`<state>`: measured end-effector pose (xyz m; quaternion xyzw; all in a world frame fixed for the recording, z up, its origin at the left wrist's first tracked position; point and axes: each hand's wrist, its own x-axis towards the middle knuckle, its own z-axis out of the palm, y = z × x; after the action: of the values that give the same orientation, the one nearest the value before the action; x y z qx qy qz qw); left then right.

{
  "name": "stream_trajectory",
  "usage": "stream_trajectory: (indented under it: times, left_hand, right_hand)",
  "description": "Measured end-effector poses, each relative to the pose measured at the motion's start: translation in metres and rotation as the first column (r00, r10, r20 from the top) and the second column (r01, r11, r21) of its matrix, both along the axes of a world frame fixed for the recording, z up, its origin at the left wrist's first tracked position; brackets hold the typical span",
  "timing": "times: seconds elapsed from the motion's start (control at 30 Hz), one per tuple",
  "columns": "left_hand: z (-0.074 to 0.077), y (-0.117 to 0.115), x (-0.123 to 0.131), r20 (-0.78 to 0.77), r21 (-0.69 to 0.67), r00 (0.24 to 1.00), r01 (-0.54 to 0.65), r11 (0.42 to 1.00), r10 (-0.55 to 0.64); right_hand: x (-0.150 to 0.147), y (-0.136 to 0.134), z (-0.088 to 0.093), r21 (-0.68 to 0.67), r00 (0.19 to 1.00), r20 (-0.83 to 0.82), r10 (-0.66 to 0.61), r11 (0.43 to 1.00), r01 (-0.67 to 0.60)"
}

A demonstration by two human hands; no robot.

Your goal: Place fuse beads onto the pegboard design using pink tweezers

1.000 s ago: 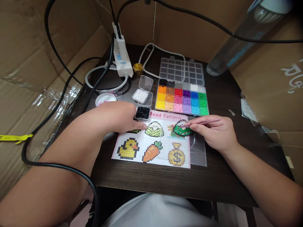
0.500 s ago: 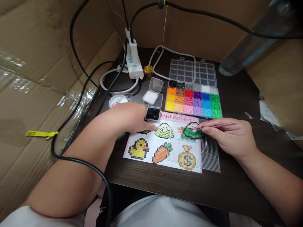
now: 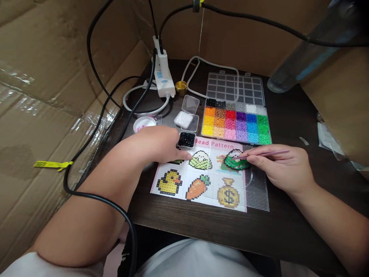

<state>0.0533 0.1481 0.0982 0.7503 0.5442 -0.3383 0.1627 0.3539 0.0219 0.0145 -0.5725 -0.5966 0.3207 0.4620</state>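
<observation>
My right hand (image 3: pixel 281 167) pinches thin pink tweezers (image 3: pixel 261 155) whose tip rests on a green and black bead figure (image 3: pixel 236 161) laid on a clear pegboard (image 3: pixel 255 184). The pegboard lies over a printed bead pattern sheet (image 3: pixel 198 181) showing a duck, a carrot and a money bag. My left hand (image 3: pixel 161 144) lies fingers-down on the sheet's top left corner, touching a small open box of black beads (image 3: pixel 186 139). Its fingers look curled flat with nothing in them.
A sectioned tray of coloured beads (image 3: pixel 236 123) with its clear lid open stands behind the sheet. A small box of white beads (image 3: pixel 184 119), a white dish (image 3: pixel 144 124), a gold cap (image 3: pixel 181 87), a white power strip (image 3: pixel 163 75) and black cables sit at the back left. Cardboard walls surround the dark table (image 3: pixel 219 227).
The head view has shifted, so everything sits further right in the frame than a second ago. Both hands keep their places; the tweezers' tip stays on the green figure.
</observation>
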Motion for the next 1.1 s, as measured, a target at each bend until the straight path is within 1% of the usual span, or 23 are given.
stream_trajectory:
  times: [0.2, 0.43, 0.6, 0.8, 1.1]
  left_hand:
    - [0.001, -0.002, 0.001, -0.01, 0.013, 1.0, 0.016, 1.0, -0.016]
    - [0.001, 0.0, 0.002, -0.004, -0.003, 1.0, -0.001, 1.0, 0.001]
    - [0.002, 0.001, 0.003, 0.008, 0.007, 1.0, -0.02, 1.0, 0.02]
    - [-0.001, 0.002, 0.001, 0.014, 0.013, 1.0, -0.013, 1.0, 0.013]
    - [0.003, 0.001, 0.005, 0.019, -0.006, 0.999, -0.033, 0.999, 0.033]
  right_hand:
    - [-0.002, -0.001, -0.004, -0.014, 0.999, -0.037, -0.019, 1.0, 0.019]
    - [-0.003, 0.002, 0.004, -0.038, 0.999, -0.044, -0.003, 0.999, 0.002]
    - [-0.003, 0.003, 0.005, -0.054, 0.999, -0.039, -0.006, 0.999, 0.004]
    - [-0.005, 0.005, 0.008, -0.06, 0.998, -0.055, 0.018, 0.998, -0.021]
    - [-0.002, 0.004, 0.004, -0.055, 0.998, -0.066, 0.025, 0.998, -0.029]
